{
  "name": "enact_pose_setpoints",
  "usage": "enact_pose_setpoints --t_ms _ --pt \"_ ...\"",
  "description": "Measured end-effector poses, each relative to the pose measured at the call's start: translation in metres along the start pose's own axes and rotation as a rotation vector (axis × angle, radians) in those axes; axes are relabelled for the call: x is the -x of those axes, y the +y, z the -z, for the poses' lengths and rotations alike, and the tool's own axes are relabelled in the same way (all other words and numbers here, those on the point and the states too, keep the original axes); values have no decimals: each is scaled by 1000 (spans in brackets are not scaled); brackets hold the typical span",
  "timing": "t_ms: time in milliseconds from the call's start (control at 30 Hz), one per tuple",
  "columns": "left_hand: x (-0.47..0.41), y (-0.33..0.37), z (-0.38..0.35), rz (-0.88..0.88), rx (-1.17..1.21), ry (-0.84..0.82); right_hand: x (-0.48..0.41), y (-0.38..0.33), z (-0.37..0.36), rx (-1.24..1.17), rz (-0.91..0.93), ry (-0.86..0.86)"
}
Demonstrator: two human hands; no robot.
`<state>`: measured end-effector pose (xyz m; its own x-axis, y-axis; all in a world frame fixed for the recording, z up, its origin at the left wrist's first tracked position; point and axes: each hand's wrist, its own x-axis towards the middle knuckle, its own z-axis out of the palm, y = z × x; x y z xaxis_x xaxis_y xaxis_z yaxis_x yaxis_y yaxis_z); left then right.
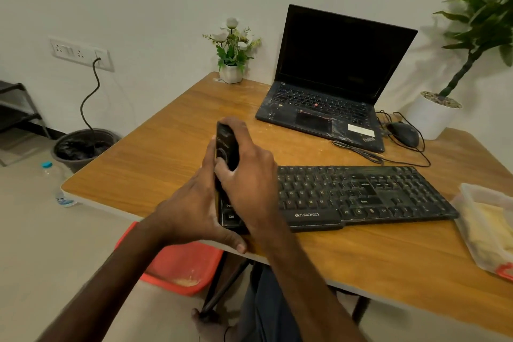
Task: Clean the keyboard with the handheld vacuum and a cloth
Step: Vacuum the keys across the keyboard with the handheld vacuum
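Gripping a black handheld vacuum (227, 147) in the right hand (249, 183), fingers curled round it, over the left end of the black plastic keyboard (361, 194) on the wooden desk (166, 153). Left hand (191, 208) pressed beside it, hold unclear.

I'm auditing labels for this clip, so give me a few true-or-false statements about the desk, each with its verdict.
1. The laptop is open with a dark screen. True.
2. The handheld vacuum is at the right end of the keyboard. False: it is at the left end.
3. The mouse lies to the right of the laptop. True.
4. The right hand holds nothing. False: it grips the handheld vacuum.
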<state>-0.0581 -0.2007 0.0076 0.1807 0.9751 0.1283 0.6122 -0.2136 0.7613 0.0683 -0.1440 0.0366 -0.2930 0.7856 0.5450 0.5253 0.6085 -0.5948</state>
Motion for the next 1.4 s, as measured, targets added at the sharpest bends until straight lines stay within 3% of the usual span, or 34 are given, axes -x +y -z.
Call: enact_pose_setpoints --t_ms 100,233,300,400,500,600,767,833,933,1033,1200,1333,1400 --pt "2 0 1 7 2 13 3 5 10 -96 -17 -31" --pt "1 0 2 16 -23 7 -4 58 63 321 -56 60" --pt "1 1 2 22 -25 0 -9 72 89 390 -131 77" --pt "2 1 3 20 -20 -14 2 55 101 77 -174 37" --pt "2 0 3 11 -3 -13 32 11 82 -351 -110 -188" --pt "2 0 2 1 9 -17 49 1 63 -264 77 -282" --pt "2 1 3 33 0 -7 20 43 85 74 -1 -81" --pt "1 0 2 32 3 -15 22 42 90 -71 -51 -66" --pt "1 -1 2 19 5 -22 44 12 81 -381 -4 -211" --pt "1 -1 1 18 3 -11 54 8 66 -285 145 -274" --pt "2 2 2 21 -12 -1 18 42 81 -168 -57 -104" --pt "0 1 3 15 -12 -11 21 40 78 -395 -74 -198" --pt "-1 1 3 11 -15 -7 25 42 77 -364 -26 -229"
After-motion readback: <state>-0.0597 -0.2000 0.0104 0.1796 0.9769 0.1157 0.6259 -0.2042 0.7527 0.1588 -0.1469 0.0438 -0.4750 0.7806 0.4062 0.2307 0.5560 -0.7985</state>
